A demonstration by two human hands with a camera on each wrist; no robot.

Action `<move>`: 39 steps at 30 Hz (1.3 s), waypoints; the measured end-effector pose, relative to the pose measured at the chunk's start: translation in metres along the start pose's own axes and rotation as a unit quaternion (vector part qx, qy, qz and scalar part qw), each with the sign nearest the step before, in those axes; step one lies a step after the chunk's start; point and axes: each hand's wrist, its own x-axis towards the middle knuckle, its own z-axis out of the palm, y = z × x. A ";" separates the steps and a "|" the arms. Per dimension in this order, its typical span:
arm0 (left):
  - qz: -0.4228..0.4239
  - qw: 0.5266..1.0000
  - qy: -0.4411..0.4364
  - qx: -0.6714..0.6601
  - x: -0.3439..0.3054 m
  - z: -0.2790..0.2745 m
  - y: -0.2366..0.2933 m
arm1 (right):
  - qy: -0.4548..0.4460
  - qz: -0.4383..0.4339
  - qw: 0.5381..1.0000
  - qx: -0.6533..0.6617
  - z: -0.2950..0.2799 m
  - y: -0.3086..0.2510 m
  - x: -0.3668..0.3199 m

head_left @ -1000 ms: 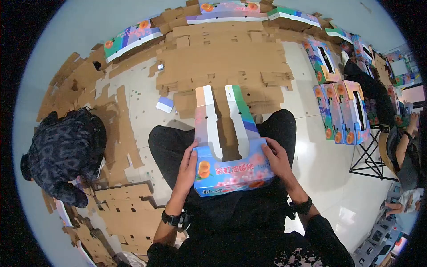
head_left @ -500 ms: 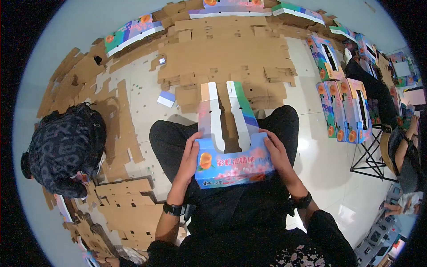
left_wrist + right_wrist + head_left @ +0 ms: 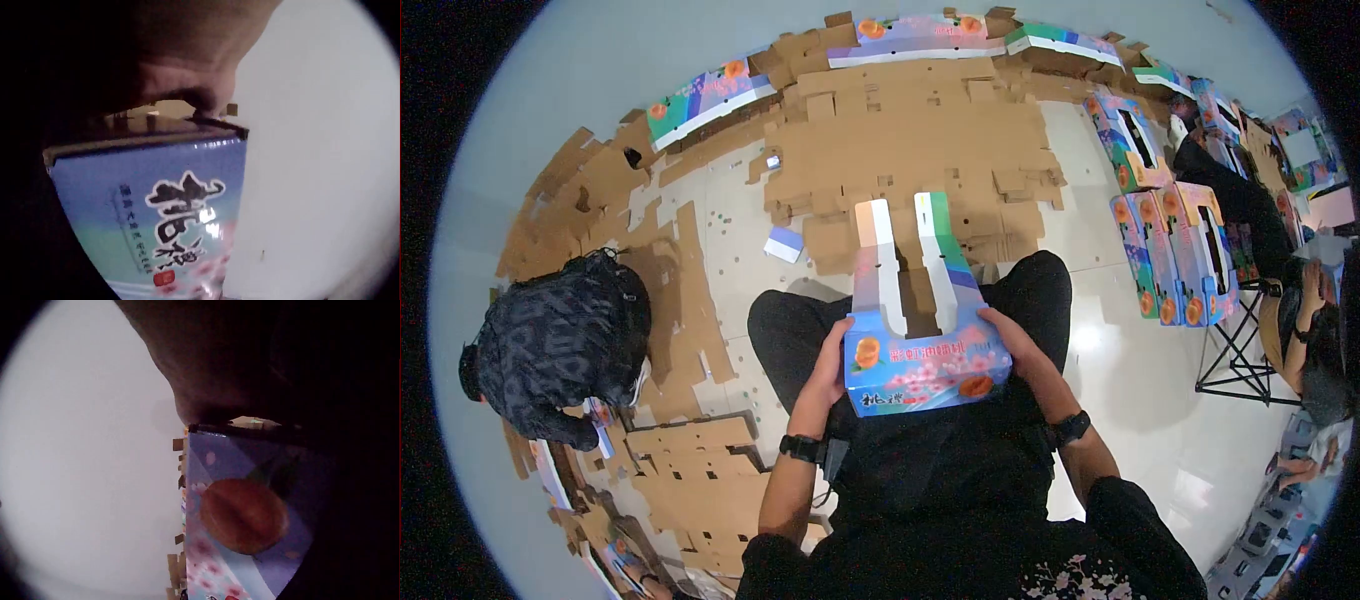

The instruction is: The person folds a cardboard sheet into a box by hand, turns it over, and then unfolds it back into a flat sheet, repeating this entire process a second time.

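A blue and pink fruit carton (image 3: 925, 365) with printed peaches and blossoms sits over the person's lap in the head view. Two long flaps, white on their inner edges, stretch away from it, with a brown gap between them. The left hand (image 3: 832, 362) grips the carton's left side, and the right hand (image 3: 1018, 345) holds its right side. In the left wrist view, a carton wall (image 3: 156, 212) with large black characters lies below the hand. The right wrist view shows a wall with a printed peach (image 3: 244, 515); that hand's fingers are mostly in darkness.
Flattened cardboard (image 3: 920, 130) covers the floor ahead, with printed carton sheets (image 3: 710, 100) along the wall. Finished-looking cartons (image 3: 1170, 255) stand at right beside a black folding stool frame (image 3: 1240, 365). Another person (image 3: 565, 345) in dark patterned clothes crouches at left. A small purple-white piece (image 3: 784, 244) lies on the tiles.
The carton has tipped so that more of its near wall with black characters shows. Both hands have kept their hold on its sides. The head view has shifted slightly.
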 end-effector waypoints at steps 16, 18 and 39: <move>0.447 0.865 -0.120 0.191 -0.133 0.020 -0.016 | -0.007 -0.303 0.953 0.026 0.006 -0.001 -0.151; 0.471 0.848 -0.137 0.203 -0.137 0.020 -0.020 | 0.020 -0.276 0.961 0.020 0.005 0.001 -0.158; 0.481 0.818 -0.166 0.266 -0.140 0.013 -0.020 | 0.008 -0.266 0.963 0.039 0.012 0.002 -0.158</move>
